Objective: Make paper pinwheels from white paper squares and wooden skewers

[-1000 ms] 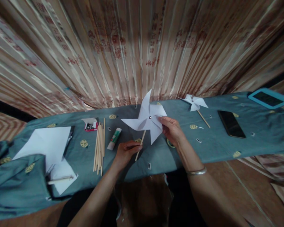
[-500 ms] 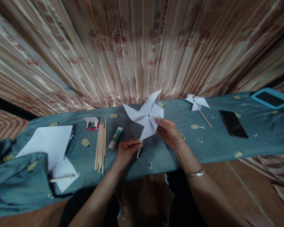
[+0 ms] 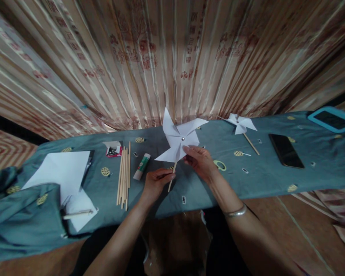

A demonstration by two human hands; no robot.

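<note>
A white paper pinwheel [image 3: 172,141] is held up over the middle of the table, fixed by a shiny round pin [image 3: 183,138] at its centre. Its thin wooden stick [image 3: 174,167] slants down between the closed thumb and fingers of my left hand [image 3: 155,186]. My right hand [image 3: 200,161] pinches the lower right edge of the paper; some of its fingertips are hidden behind it. Just left of my left hand lies a glue stick [image 3: 142,166] with a green label. Beside my right wrist are the pale green handles of scissors [image 3: 220,165], partly covered.
On the left are a bundle of wooden sticks [image 3: 123,178], an open red box of pins [image 3: 114,149] and white paper [image 3: 64,166]. On the right lie a second pinwheel [image 3: 240,124], a black phone [image 3: 286,151] and a blue-framed tablet [image 3: 333,119]. A curtain [image 3: 166,65] hangs behind.
The pinwheel's paper blades have turned about the pin, and its stick shows more below the paper. My right hand has shifted slightly left and down, uncovering more of the green handles.
</note>
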